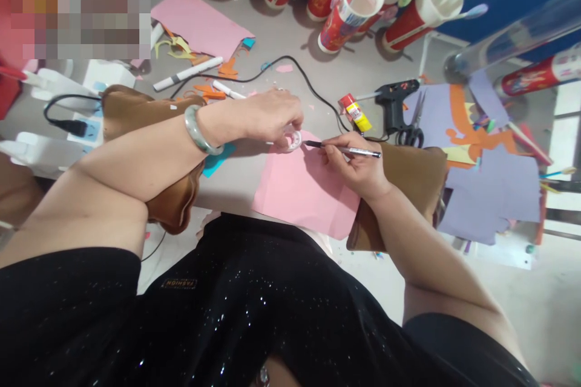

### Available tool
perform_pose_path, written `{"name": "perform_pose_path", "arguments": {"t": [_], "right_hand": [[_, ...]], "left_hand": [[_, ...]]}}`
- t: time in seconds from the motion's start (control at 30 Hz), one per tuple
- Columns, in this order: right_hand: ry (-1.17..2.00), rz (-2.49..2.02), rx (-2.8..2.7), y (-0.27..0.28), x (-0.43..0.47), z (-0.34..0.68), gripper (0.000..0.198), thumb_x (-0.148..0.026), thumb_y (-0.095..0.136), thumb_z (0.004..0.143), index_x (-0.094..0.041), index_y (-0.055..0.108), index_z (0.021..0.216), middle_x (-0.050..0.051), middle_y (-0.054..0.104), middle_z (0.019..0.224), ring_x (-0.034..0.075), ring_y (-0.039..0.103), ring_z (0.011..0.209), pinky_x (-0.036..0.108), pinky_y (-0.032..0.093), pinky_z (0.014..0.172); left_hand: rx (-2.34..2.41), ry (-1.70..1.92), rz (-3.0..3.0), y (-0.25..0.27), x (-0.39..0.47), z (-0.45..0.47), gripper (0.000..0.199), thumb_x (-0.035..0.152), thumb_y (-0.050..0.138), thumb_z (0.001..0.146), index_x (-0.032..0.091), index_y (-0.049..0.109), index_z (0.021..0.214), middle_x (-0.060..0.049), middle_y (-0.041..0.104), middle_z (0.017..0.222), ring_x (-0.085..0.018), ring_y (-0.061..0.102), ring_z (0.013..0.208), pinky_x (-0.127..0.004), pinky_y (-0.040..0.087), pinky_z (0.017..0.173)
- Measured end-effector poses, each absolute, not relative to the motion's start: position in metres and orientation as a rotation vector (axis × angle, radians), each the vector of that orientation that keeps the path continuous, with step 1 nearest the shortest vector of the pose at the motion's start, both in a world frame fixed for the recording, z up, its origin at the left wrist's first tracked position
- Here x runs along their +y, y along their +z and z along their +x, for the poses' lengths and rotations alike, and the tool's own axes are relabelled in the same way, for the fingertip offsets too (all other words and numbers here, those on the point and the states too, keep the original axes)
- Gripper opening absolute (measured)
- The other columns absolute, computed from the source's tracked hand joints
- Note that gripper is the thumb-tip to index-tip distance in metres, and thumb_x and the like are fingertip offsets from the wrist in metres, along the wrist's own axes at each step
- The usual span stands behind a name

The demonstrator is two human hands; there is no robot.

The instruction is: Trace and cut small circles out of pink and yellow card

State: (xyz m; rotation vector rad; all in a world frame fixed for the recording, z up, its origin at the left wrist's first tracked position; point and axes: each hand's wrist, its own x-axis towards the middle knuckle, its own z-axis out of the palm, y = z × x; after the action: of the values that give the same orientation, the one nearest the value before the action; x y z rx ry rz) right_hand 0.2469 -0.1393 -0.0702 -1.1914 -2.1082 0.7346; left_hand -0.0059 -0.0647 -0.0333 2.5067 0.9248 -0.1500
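Observation:
My left hand (272,113), with a pale green bangle (200,133) at the wrist, is closed with its fingertips on a small whitish round piece (295,141) with marks around its rim. What kind of piece it is, I cannot make out. A pen (356,150) is gripped in my right hand (363,172), its dark tip pointing left at the edge of the round piece. Under both lies a sheet of pink paper (295,187) at the table's near edge. My right forearm rests by a brown cushion (399,193).
Red paper cups (338,33), some with straws and spoons, stand along the back. A glue stick (355,113), a black glue gun (394,103) and scissors (413,127) lie to the right, beside purple paper (490,193). White markers (188,74) and power sockets (86,127) are on the left.

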Motion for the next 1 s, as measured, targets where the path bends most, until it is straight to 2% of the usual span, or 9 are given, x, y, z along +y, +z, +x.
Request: {"name": "perform_pose_path", "arguments": {"t": [0.17,0.33,0.47,0.6,0.7,0.87,1.0], "right_hand": [[0.717,-1.199,-2.110,-0.072,-0.139,0.246,0.031,-0.045,0.057,0.104,-0.020,0.074,0.097,0.002,0.075,0.070,0.017,0.071,0.060,0.030,0.058,0.062],[0.545,-1.189,-2.260,-0.072,-0.154,0.243,0.025,-0.037,0.055,0.104,-0.021,0.073,0.101,0.006,0.079,0.084,0.020,0.075,0.074,0.033,0.060,0.070],[0.477,-1.101,-2.381,-0.073,-0.169,0.239,0.016,-0.027,0.054,0.103,-0.022,0.069,0.105,0.007,0.078,0.094,0.020,0.075,0.082,0.034,0.060,0.074],[0.434,-0.879,-2.408,-0.076,-0.178,0.232,0.017,-0.014,0.053,0.101,-0.023,0.065,0.111,0.004,0.076,0.090,0.019,0.073,0.084,0.035,0.059,0.075],[0.385,-0.756,-2.451,-0.079,-0.182,0.226,0.025,-0.007,0.051,0.099,-0.023,0.063,0.115,0.002,0.072,0.085,0.019,0.069,0.079,0.035,0.058,0.075],[0.113,-0.715,-2.633,-0.079,-0.184,0.214,0.022,-0.007,0.048,0.101,-0.017,0.065,0.111,0.007,0.072,0.086,0.020,0.061,0.076,0.035,0.054,0.073],[-0.102,-0.681,-2.733,-0.079,-0.184,0.203,0.024,-0.006,0.046,0.102,-0.012,0.065,0.116,0.010,0.072,0.093,0.020,0.059,0.077,0.035,0.052,0.073]], "left_hand": [[0.942,-0.140,2.505,-0.034,-0.065,-0.006,0.043,0.038,0.065,0.078,0.022,0.078,0.116,-0.009,0.076,0.120,-0.025,0.060,0.106,-0.038,0.043,0.099],[0.908,-0.123,2.497,-0.028,-0.067,-0.008,0.036,0.035,0.064,0.078,0.021,0.078,0.108,-0.009,0.076,0.117,-0.024,0.059,0.100,-0.038,0.045,0.097],[0.906,-0.104,2.487,-0.029,-0.067,-0.009,0.036,0.035,0.066,0.080,0.019,0.078,0.109,-0.010,0.075,0.115,-0.024,0.060,0.103,-0.038,0.045,0.098],[0.891,-0.083,2.505,-0.034,-0.066,-0.010,0.043,0.039,0.064,0.082,0.017,0.077,0.117,-0.012,0.075,0.122,-0.027,0.059,0.108,-0.042,0.045,0.100],[0.912,-0.086,2.514,-0.035,-0.066,-0.011,0.044,0.041,0.063,0.080,0.022,0.076,0.118,-0.009,0.077,0.121,-0.025,0.058,0.104,-0.040,0.046,0.097],[0.914,-0.077,2.458,-0.028,-0.069,-0.012,0.045,0.039,0.063,0.078,0.024,0.077,0.119,-0.005,0.079,0.117,-0.025,0.058,0.108,-0.041,0.045,0.102],[0.936,-0.107,2.459,-0.025,-0.069,-0.008,0.048,0.034,0.068,0.076,0.017,0.078,0.120,-0.011,0.078,0.118,-0.029,0.062,0.110,-0.042,0.047,0.100]]}}
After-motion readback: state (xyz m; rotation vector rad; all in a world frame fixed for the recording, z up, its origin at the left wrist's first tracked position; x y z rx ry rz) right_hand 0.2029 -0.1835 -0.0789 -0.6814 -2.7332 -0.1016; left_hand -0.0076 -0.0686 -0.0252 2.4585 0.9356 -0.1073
